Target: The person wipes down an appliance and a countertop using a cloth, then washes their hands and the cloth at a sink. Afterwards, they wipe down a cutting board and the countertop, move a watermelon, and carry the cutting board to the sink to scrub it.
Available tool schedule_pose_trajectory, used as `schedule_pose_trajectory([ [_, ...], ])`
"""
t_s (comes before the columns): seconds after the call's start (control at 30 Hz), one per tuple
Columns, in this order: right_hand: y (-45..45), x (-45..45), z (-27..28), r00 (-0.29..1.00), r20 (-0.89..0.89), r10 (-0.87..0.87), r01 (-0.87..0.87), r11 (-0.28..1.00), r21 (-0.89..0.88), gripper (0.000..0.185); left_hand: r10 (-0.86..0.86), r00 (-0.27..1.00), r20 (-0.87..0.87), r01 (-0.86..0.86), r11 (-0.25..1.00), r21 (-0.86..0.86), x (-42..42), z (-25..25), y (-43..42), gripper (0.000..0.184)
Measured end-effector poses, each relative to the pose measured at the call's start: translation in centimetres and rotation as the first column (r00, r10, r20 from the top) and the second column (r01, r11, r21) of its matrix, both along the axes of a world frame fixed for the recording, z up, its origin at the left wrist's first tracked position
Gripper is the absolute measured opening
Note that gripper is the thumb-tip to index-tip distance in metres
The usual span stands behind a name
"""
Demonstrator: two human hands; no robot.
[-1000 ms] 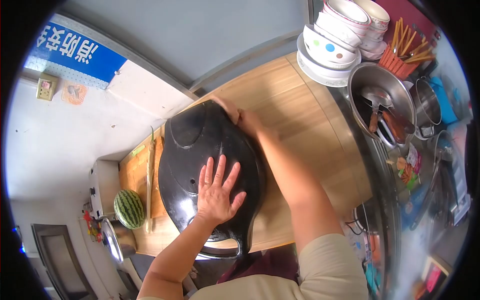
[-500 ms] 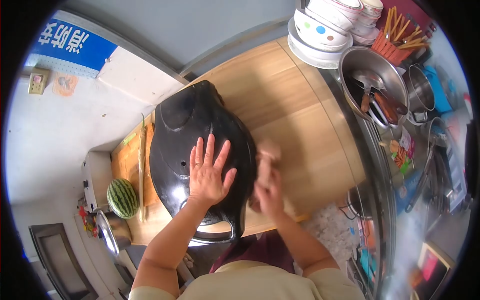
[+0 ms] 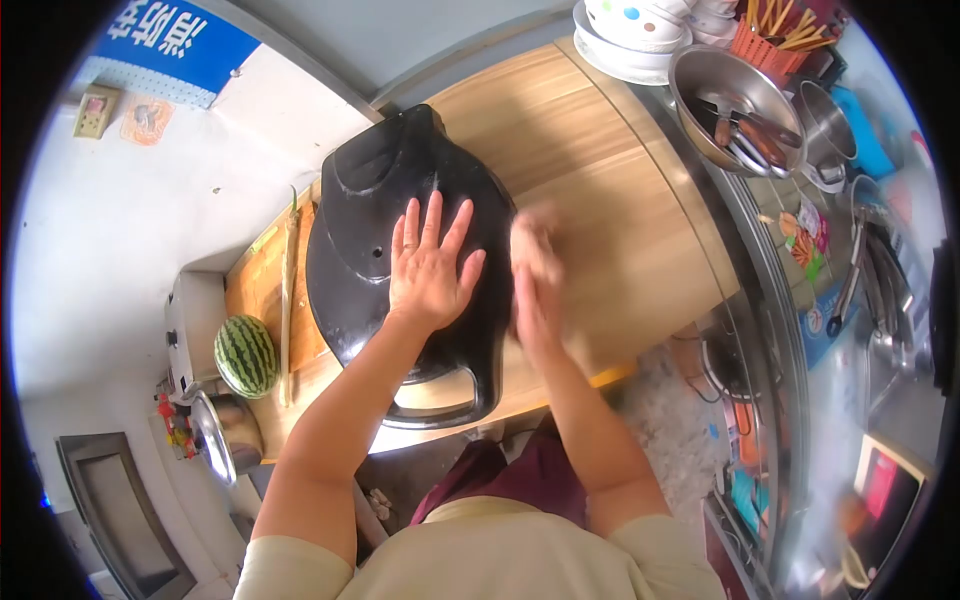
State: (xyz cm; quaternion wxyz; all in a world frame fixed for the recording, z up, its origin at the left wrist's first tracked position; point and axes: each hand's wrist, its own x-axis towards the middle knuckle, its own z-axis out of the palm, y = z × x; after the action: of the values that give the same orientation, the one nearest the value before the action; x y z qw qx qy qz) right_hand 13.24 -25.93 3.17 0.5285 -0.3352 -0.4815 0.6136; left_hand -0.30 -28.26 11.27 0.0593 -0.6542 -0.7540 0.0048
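Observation:
A black electric baking pan (image 3: 350, 290) with a rounded body and a loop handle at its near end sits on the wooden table, its lid down. My left hand (image 3: 430, 275) lies flat on the lid with the fingers spread. At the pan's right side is my right hand (image 3: 537, 310), smeared by motion. It holds what looks like a pinkish-brown cloth (image 3: 535, 245), bunched against the pan's edge. The fingers' exact grip is blurred.
A watermelon (image 3: 246, 356), a wooden board (image 3: 262, 275) and a thin stick (image 3: 288, 300) lie left. A lidded pot (image 3: 225, 430) stands below. At upper right are stacked bowls (image 3: 640, 25), a chopstick basket (image 3: 768, 48) and a steel basin (image 3: 690, 90) with utensils.
The whole view has tilted, so the table and pan appear higher. My right hand has moved a little along the pan's right side with the cloth. My left hand stays on the lid.

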Motion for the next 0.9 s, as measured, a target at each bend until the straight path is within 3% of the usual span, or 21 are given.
schedule_pose_trajectory([
  [0.03,-2.4,0.6,-0.5,1.000,-0.001,0.017,-0.017,0.998,-0.065,0.024,0.003,1.000,0.003,-0.003,1.000,0.014,0.0,-0.1,-0.1,0.057],
  [0.07,-6.5,1.3,-0.7,0.993,-0.015,0.115,-0.112,0.916,-0.385,0.023,0.004,1.000,0.009,-0.004,1.000,0.022,0.0,-0.2,-0.2,0.056],
  [0.13,-10.7,1.6,0.0,0.999,0.020,0.025,-0.023,0.995,-0.102,0.031,0.003,1.000,0.017,-0.004,0.998,0.055,0.0,-0.4,-0.1,0.055],
  [0.17,-12.1,2.2,0.9,0.985,-0.108,0.135,-0.154,0.970,-0.189,0.034,0.003,1.000,0.022,-0.004,0.998,0.068,0.0,-0.6,-0.2,0.055],
  [0.27,-14.9,3.6,-0.8,0.918,0.396,0.028,-0.097,0.983,0.154,0.042,-0.004,0.999,0.044,-0.001,0.993,0.115,-0.3,-1.1,-0.4,0.052],
  [0.3,-15.7,3.6,-0.8,0.902,0.429,-0.050,-0.039,0.980,0.195,0.043,-0.035,0.997,0.065,0.022,0.984,0.179,-0.4,-1.3,-0.5,0.051],
  [0.37,-15.7,2.9,-0.4,0.854,0.478,-0.205,0.062,0.952,0.298,0.045,-0.211,0.961,0.179,0.163,0.955,0.250,-1.9,-1.8,-1.3,0.051],
  [0.43,-15.1,2.5,-1.1,0.847,0.451,-0.282,0.100,0.917,0.386,0.046,-0.435,0.709,0.556,0.218,0.884,0.413,-3.1,-1.2,-4.1,0.055],
  [0.53,-14.7,2.0,-0.6,0.870,0.368,-0.329,0.140,0.879,0.457,0.045,-0.534,0.756,0.378,0.348,0.817,0.460,-5.6,1.1,-12.5,0.054],
  [0.6,-15.9,1.3,0.6,0.784,0.434,-0.444,0.183,0.833,0.522,0.044,-0.417,0.843,0.340,0.239,0.856,0.457,-7.4,0.0,-18.6,0.058],
  [0.63,-16.7,0.8,0.9,0.759,0.451,-0.471,0.219,0.835,0.504,0.045,-0.281,0.854,0.438,0.098,0.914,0.394,-8.0,-1.7,-21.0,0.061],
  [0.7,-17.9,-0.6,1.6,0.705,0.483,-0.519,0.285,0.831,0.477,0.047,-0.172,0.751,0.638,-0.126,0.911,0.393,-7.9,-7.4,-23.3,0.064],
  [0.73,-18.6,-1.7,1.1,0.719,0.415,-0.557,0.341,0.804,0.487,0.050,-0.182,0.683,0.707,-0.149,0.913,0.379,-7.0,-7.5,-24.0,0.065],
  [0.83,-20.3,-4.3,-0.2,0.539,0.413,-0.734,0.474,0.670,0.572,0.051,-0.230,0.534,0.814,-0.202,0.900,0.387,-5.6,-7.9,-24.4,0.065],
  [0.87,-21.0,-5.1,-0.9,0.661,0.335,-0.671,0.548,0.738,0.395,0.055,-0.238,0.523,0.818,-0.192,0.902,0.386,-5.7,-8.2,-24.4,0.066],
  [0.9,-21.8,-5.8,-1.6,0.660,0.316,-0.681,0.569,0.728,0.382,0.056,-0.248,0.512,0.822,-0.182,0.904,0.386,-5.7,-8.5,-24.4,0.066],
])
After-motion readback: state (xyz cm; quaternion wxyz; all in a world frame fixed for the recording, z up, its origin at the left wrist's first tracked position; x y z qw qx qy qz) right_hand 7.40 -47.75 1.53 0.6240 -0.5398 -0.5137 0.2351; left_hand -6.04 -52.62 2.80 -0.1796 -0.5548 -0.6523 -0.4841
